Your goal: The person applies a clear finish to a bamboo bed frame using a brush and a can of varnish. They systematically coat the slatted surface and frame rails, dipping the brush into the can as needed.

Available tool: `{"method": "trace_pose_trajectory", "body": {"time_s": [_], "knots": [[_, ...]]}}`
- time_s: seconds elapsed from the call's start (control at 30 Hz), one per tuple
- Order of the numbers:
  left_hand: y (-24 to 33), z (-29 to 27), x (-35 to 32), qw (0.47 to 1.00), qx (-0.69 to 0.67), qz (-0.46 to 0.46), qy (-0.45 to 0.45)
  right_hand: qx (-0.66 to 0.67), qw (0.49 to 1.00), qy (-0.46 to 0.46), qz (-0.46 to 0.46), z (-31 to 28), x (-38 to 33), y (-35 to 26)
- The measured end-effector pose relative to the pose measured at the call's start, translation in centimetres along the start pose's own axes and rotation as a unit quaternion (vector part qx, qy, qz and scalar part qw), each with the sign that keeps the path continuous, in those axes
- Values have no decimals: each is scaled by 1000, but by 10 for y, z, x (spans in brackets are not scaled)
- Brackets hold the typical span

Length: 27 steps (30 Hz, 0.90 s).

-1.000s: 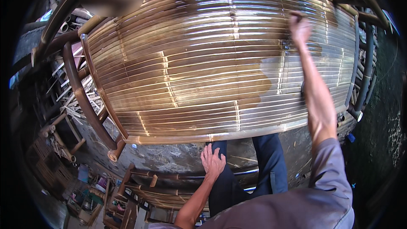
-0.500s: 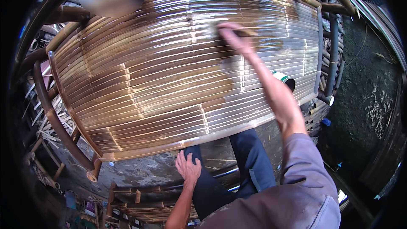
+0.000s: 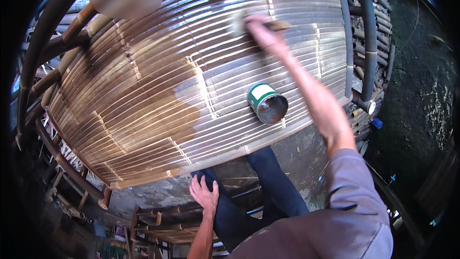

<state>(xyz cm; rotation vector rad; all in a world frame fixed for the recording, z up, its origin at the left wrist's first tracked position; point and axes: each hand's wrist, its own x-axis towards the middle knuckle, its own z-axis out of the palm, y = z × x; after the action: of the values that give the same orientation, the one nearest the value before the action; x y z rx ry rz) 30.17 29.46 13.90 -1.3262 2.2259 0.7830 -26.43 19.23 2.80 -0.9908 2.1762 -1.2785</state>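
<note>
My right hand (image 3: pixel 263 32) reaches across a slatted bamboo bench top (image 3: pixel 158 74), closed on a paintbrush (image 3: pixel 278 25). The wooden handle sticks out to the right of the fist; the pale bristles at its left are blurred by motion against the slats. Nearer to me, left of my right forearm, an open green and white can (image 3: pixel 263 97) stands on the slats, its inside smeared brown. My left hand (image 3: pixel 204 195) rests on my left knee with its fingers spread and holds nothing. The slats are darker brown at the left and paler grey at the right.
Bamboo poles (image 3: pixel 72 33) frame the bench at the left, and another upright rail (image 3: pixel 370 43) stands at the right. A low bamboo seat (image 3: pixel 177 232) is beneath me. Stacked bamboo pieces (image 3: pixel 378 24) lie past the right end, beside a dark mossy floor (image 3: pixel 417 100).
The view has turned, so the bench and can sit further left in the picture. My right hand has moved rightward over the slats with the paintbrush. My left hand stays on the knee.
</note>
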Motion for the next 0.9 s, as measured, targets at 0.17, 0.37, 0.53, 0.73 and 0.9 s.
{"method": "trace_pose_trajectory", "body": {"time_s": [0.17, 0.37, 0.53, 0.73, 0.9], "knots": [[116, -3, 54, 985, -125, 116, -34, -214, 971, 97, 45, -84, -34, 30], [212, 11, 147, 954, -232, 187, 17, 92, 987, -129, 15, -38, -86, 11], [197, 13, 175, 960, -207, 184, 34, -69, 930, 279, 228, -185, -70, 89], [196, 25, 122, 976, -170, 136, -4, -29, 999, -16, -40, -37, -74, 28], [148, 2, 40, 988, -81, 87, -97, 167, 974, 17, 155, -122, -34, 59]]}}
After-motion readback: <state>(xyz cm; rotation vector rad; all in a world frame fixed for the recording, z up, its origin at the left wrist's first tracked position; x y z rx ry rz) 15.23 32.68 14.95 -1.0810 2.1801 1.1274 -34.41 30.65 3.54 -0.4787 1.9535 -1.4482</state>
